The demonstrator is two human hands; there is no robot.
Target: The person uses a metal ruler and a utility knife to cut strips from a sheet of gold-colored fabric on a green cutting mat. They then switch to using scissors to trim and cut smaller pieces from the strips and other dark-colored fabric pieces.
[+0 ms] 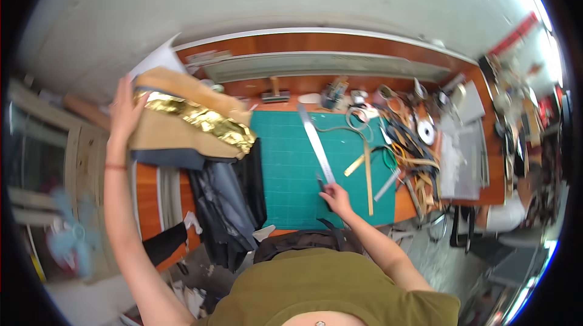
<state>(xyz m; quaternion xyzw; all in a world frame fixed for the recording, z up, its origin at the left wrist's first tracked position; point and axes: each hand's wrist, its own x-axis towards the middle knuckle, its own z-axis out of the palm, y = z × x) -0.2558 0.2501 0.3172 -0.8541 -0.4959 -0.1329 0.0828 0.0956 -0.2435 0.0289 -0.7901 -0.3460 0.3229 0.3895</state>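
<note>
My left hand (126, 110) lies at the far left edge of a pile of tan sheet material (167, 131), its fingers stretched out and touching it. Crumpled gold foil (203, 120) runs diagonally over the tan sheets. Dark grey and black sheets (225, 198) hang below them over the near edge of the table. My right hand (337, 198) is closed round a slim dark tool (320, 184), whose exact kind I cannot make out. Beside that hand a steel ruler (314, 144) lies slanted on a green cutting mat (282, 174).
Tan strips (368, 177), green-handled scissors (388, 157) and a tangle of straps (413, 144) crowd the mat's right side. A white spool (426, 132) and grey sheets (461, 162) lie farther right. A cup of tools (334, 94) stands behind the mat. Another person's arm (507, 215) shows at right.
</note>
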